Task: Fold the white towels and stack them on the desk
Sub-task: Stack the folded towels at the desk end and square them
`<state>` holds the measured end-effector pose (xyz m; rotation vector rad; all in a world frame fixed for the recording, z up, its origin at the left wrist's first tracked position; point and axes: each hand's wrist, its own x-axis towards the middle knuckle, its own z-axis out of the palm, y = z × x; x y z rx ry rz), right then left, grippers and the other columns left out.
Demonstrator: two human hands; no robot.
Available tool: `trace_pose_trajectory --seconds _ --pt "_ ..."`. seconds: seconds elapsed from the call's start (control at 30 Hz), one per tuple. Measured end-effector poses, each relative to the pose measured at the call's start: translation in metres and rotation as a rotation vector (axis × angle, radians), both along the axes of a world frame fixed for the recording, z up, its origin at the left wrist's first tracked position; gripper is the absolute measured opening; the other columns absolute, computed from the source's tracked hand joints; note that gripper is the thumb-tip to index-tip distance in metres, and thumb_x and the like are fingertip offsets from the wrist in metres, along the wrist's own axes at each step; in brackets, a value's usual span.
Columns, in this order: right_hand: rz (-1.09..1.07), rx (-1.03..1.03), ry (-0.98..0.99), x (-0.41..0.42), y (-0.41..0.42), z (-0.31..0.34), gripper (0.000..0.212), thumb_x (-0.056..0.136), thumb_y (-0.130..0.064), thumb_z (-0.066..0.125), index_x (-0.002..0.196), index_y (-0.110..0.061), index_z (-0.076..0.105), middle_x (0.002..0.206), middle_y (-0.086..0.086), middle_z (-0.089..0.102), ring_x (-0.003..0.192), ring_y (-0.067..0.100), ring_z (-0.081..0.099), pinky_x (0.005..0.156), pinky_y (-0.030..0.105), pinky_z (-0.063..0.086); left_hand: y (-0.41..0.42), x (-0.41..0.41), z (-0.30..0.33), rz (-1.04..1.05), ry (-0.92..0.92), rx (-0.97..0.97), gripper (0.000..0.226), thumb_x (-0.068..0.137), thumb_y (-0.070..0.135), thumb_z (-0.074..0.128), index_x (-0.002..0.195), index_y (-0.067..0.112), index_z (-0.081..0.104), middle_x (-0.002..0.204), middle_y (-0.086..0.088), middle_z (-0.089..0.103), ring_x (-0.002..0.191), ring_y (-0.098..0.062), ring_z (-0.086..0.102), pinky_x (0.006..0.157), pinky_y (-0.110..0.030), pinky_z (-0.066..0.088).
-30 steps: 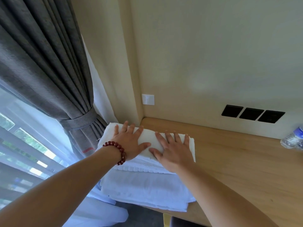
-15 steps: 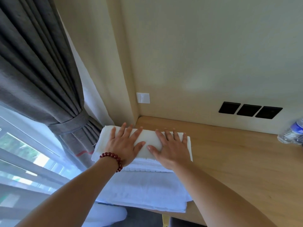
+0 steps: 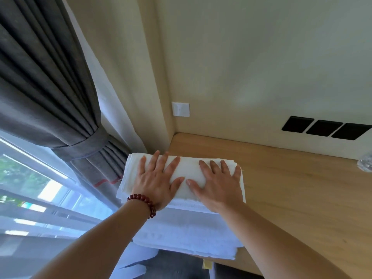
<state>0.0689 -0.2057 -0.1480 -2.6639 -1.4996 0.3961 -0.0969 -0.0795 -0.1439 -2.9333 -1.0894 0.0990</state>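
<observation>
Hands: left hand (image 3: 156,185) and right hand (image 3: 218,185) lie flat, fingers spread, pressing the folded white towel (image 3: 186,174).
Towel: tops a stack of white towels (image 3: 185,234) at the light wooden bench (image 3: 302,198) corner.
Around: grey tied curtain (image 3: 50,87) left of the stack; three black wall sockets (image 3: 326,129) behind it to the right.
Cut off: clear object (image 3: 365,165) at the frame's right edge, hard to identify.

Two hands, left (image 3: 156,181) and right (image 3: 218,185), flat on one stack of towels (image 3: 187,228); exact towel count unclear. One bracelet (image 3: 144,202). One bench (image 3: 302,198). One curtain (image 3: 44,93) at 10 o'clock. One white switch (image 3: 180,109). Three black sockets (image 3: 324,128) at 2 o'clock. One bottle (image 3: 366,163) at 3 o'clock.
</observation>
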Motion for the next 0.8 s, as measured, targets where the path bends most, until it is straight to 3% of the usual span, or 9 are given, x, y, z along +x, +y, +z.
trace_pose_trajectory --seconds 0.37,0.63,0.8 --pt "0.002 0.015 -0.015 -0.005 -0.006 -0.006 0.09 0.082 -0.087 0.006 0.157 -0.038 0.015 0.164 -0.001 0.025 0.152 0.03 0.014 0.116 0.064 -0.007 -0.007 -0.004 -0.006 0.01 0.024 -0.018 0.069 0.096 0.067 0.006 0.157 0.035 0.013 0.164 -0.001 0.021 0.152 -0.026 0.008 0.121 -0.056 -0.001" --pt "0.006 -0.064 0.029 -0.006 -0.001 0.024 0.088 0.084 -0.086 0.007 0.158 -0.038 0.008 0.167 0.0 0.017 0.153 0.031 0.007 0.115 0.066 -0.01 -0.002 0.0 0.023 0.014 0.105 -0.101 0.068 0.095 0.067 0.0 0.157 0.037 -0.001 0.166 0.003 0.005 0.153 -0.022 -0.004 0.121 -0.054 -0.005" --pt "0.001 -0.071 -0.007 -0.009 -0.008 0.039 0.085 0.087 -0.083 0.005 0.159 -0.038 -0.001 0.169 0.0 0.008 0.155 0.031 -0.001 0.114 0.067 -0.013 -0.009 0.002 0.037 0.009 0.103 -0.113 0.079 0.086 0.068 -0.012 0.158 0.035 -0.004 0.167 0.002 -0.002 0.153 -0.023 -0.014 0.121 -0.056 -0.007"
